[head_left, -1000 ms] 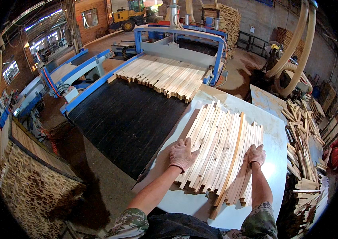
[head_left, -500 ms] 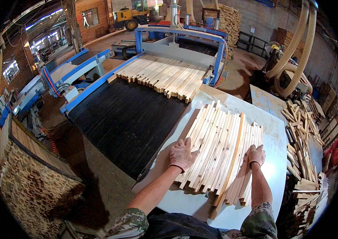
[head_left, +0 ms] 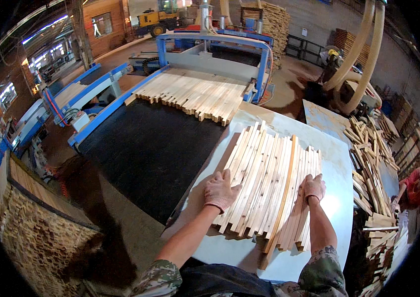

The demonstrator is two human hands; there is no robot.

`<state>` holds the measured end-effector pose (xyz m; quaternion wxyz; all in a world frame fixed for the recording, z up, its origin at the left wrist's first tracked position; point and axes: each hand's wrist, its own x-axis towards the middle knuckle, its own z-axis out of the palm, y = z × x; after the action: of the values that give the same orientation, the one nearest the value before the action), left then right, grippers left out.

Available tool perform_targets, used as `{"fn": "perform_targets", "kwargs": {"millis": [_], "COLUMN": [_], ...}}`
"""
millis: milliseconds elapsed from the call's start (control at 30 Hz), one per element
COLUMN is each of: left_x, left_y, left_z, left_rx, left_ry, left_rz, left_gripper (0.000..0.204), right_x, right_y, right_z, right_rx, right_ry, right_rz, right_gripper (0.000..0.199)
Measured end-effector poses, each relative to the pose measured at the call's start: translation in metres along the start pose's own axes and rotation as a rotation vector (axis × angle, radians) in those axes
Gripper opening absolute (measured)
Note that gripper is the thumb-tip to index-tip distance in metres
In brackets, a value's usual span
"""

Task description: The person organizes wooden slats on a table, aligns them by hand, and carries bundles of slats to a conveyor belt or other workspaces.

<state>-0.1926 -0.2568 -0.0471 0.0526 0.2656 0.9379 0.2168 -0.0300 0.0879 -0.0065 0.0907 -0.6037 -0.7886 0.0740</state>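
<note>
A row of pale wooden strips lies side by side on a smooth, light-coloured table, with uneven ends. One strip of a deeper orange tone sticks out toward me. My left hand, in a pinkish knit glove, rests against the left edge of the row, thumb and fingers apart. At the right edge is my right hand, gloved the same way, its fingers spread over the outer strips. Neither hand is closed round a single strip. The undersides of the fingers are hidden.
Left of the table runs a black conveyor belt, carrying more strips under a blue machine frame. Stacked wood stands at the lower left. Loose offcuts and a person in red are at the right.
The view has shifted slightly, moving the scene left. Both hands stay at the edges of the row, with little visible change. The person in red shows more, an arm stretched toward the offcuts.
</note>
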Motion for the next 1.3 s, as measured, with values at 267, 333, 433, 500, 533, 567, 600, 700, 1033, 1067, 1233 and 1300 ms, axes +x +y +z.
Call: {"fn": "perform_targets", "kwargs": {"millis": [267,333,433,500,533,567,600,700,1033,1067,1233,1300], "left_x": [0.004,0.005,0.005,0.005,0.005,0.006,0.006,0.006,0.006,0.007,0.007,0.008], "left_y": [-0.01,-0.008,-0.004,-0.004,-0.006,-0.007,-0.007,-0.005,-0.004,-0.005,-0.005,-0.004], "left_z": [0.004,0.002,-0.009,-0.009,-0.006,-0.005,-0.005,-0.007,-0.01,-0.008,-0.01,-0.011], "left_rx": [0.038,0.036,0.036,0.042,0.048,0.054,0.057,0.076,0.058,0.05,0.046,0.052], "left_ry": [0.02,-0.011,-0.062,-0.071,-0.062,-0.053,-0.058,-0.085,-0.102,-0.085,-0.109,-0.116], "left_rz": [0.012,0.007,-0.004,-0.008,-0.009,-0.009,-0.009,-0.02,-0.028,-0.017,-0.03,-0.035], "left_gripper": [0.085,0.086,0.087,0.087,0.087,0.088,0.087,0.086,0.085,0.085,0.085,0.085], "right_x": [0.003,0.004,0.003,0.002,0.003,0.004,0.005,0.009,0.011,0.012,0.005,0.002], "right_y": [-0.005,-0.004,-0.006,-0.007,-0.008,-0.008,-0.007,-0.004,-0.006,-0.005,-0.007,-0.008], "right_z": [0.013,0.011,0.009,0.01,0.012,0.014,0.016,0.02,0.02,0.02,0.015,0.01], "right_rx": [0.045,0.047,0.049,0.045,0.04,0.035,0.033,0.025,0.011,0.013,0.013,0.014], "right_ry": [0.011,0.005,-0.004,0.0,0.006,0.012,0.015,0.014,-0.009,-0.01,-0.027,-0.044], "right_rz": [-0.017,-0.015,-0.016,-0.019,-0.02,-0.022,-0.018,-0.008,0.03,0.036,0.029,0.026], "right_gripper": [0.063,0.063,0.063,0.064,0.065,0.066,0.067,0.07,0.073,0.073,0.071,0.07]}}
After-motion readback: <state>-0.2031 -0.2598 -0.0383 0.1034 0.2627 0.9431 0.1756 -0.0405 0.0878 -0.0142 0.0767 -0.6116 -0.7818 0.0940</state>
